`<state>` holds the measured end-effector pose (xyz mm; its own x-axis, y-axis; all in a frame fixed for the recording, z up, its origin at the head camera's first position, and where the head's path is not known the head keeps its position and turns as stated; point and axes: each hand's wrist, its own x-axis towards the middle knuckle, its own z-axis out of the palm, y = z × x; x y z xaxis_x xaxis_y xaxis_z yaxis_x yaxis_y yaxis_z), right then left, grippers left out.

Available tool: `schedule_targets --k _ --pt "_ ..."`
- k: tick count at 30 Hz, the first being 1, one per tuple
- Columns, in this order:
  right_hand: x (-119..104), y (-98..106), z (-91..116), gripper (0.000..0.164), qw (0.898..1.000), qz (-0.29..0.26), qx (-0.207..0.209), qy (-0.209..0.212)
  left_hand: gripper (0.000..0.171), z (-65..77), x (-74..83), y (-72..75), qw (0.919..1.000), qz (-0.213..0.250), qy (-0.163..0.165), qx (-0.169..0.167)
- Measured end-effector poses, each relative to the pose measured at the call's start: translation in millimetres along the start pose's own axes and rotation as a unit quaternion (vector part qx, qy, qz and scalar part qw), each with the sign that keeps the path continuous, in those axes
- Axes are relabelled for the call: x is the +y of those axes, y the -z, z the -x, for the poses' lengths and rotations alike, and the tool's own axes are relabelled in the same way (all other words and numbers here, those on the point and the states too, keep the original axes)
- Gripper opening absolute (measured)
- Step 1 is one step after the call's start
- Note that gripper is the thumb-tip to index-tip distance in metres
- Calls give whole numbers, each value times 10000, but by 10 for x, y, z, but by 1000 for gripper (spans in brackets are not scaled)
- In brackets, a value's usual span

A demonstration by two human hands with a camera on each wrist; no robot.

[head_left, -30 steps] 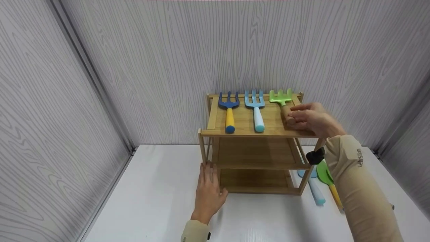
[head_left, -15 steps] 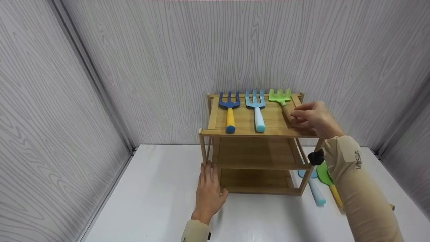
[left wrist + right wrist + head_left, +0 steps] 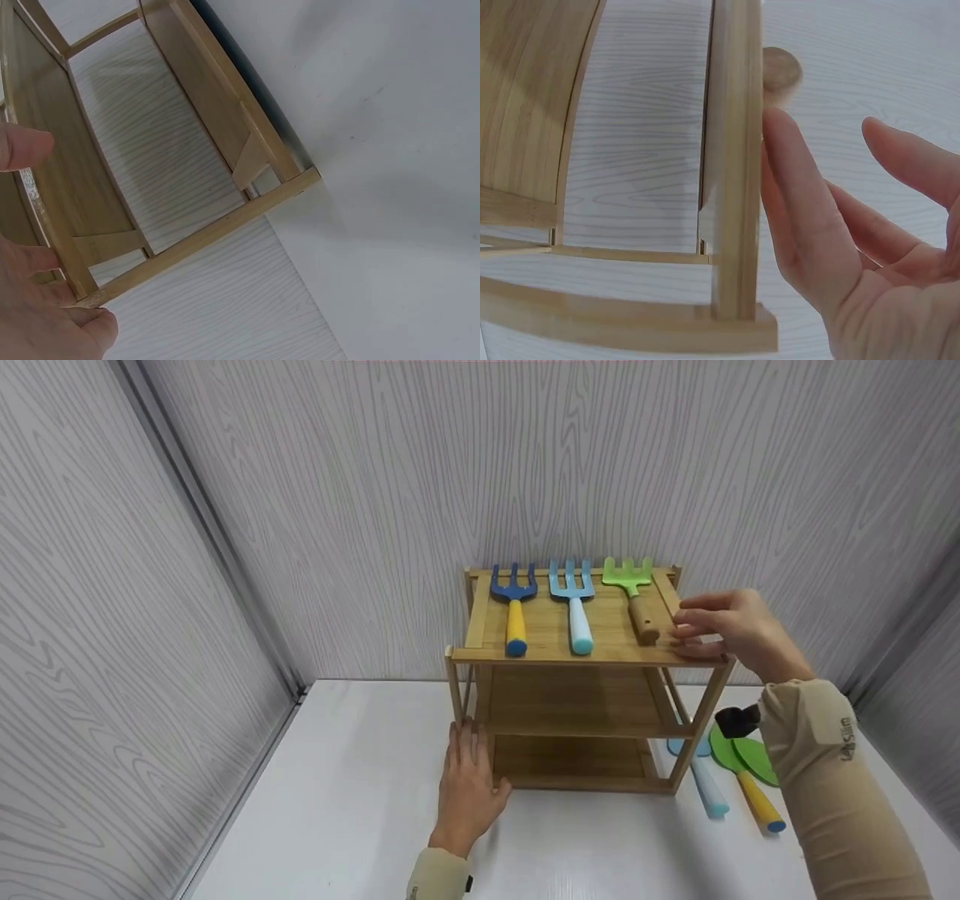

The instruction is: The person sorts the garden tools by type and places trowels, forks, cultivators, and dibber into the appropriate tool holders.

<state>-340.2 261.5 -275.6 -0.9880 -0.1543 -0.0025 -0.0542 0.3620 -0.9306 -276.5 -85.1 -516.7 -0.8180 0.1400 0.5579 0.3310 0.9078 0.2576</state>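
Observation:
A three-tier wooden rack [image 3: 570, 699] stands on the white table. Three garden hand forks lie side by side on its top shelf: a dark blue one with a yellow handle [image 3: 516, 622], a light blue one [image 3: 578, 622], and a green one [image 3: 628, 577] with a wooden handle. My left hand [image 3: 466, 802] grips the rack's front left corner, thumb and fingers on opposite sides of a rail [image 3: 46, 217]. Just right of the green fork, my right hand [image 3: 739, 631] has its thumb apart from its fingers [image 3: 802, 195]. The wooden handle's round end [image 3: 782, 70] shows beyond those fingertips.
Right of the rack, a light blue trowel [image 3: 705, 784] and a green one with a yellow handle [image 3: 759, 802] lie on the table [image 3: 360, 810]. Another green blade [image 3: 756, 760] is partly hidden by the right sleeve. Wood-patterned panels [image 3: 375, 510] enclose the table.
My right hand has let go of the green hand fork's wooden handle and moved right. That handle has turned a little straighter. The left hand stays on the rack.

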Motion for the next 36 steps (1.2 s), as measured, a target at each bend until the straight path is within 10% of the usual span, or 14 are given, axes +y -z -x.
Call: schedule_targets --k 10,17,22,36 --pt "230 200 190 59 9994 -288 -160 64 82 59 36 -7 9998 76 53 -165" --pt "383 337 332 21 9859 -1610 -196 403 82 58 16 -1 9999 15 82 -111" --pt "478 404 410 24 9751 -2109 -170 670 82 33 -8 16 10000 38 41 -73" --pt "791 598 564 24 9795 -1923 337 495 87 30 -14 7 10000 -27 -76 10"
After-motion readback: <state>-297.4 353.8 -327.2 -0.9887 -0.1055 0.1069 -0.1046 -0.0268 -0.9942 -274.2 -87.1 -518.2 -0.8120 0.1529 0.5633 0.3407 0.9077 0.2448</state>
